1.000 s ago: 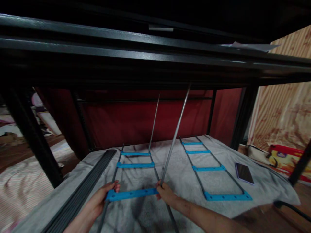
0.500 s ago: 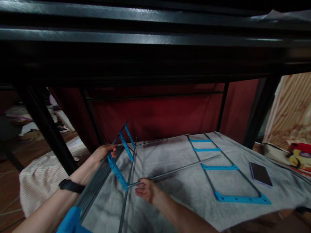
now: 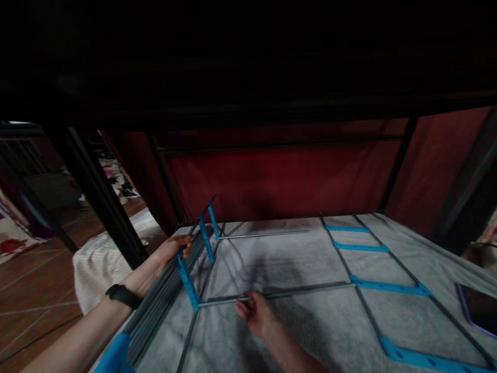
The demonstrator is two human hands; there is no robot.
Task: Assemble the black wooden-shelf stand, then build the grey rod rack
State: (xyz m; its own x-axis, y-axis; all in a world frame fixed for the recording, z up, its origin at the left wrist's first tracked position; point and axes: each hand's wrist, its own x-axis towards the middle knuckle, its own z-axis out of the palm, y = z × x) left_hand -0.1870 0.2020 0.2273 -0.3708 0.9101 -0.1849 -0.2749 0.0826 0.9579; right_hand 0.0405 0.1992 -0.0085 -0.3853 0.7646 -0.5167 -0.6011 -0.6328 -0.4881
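Note:
My left hand (image 3: 177, 247) is closed around the upper rail of a standing frame, beside one of its blue brackets (image 3: 187, 282). This frame has grey tubes along its top and bottom, joined by several blue crosspieces. My right hand (image 3: 255, 313) pinches a grey metal tube (image 3: 303, 291) that runs from the lower end of that bracket toward the right. The tube's far end lies close to a second, flat frame, whose blue crosspiece (image 3: 388, 286) is nearby. Another thin tube (image 3: 264, 235) extends from a farther bracket of the standing frame.
A bundle of grey tubes (image 3: 159, 305) lies under my left arm. The grey sheet (image 3: 267, 259) covers the bed. At the right lies a phone (image 3: 479, 305). Black posts (image 3: 97, 197) and a dark structure overhead border the space, with a red curtain (image 3: 272, 181) behind.
My right hand has slid rightward along the tube, away from the bracket. The tube's far end has lowered toward the flat frame. The camera view has shifted left and closer.

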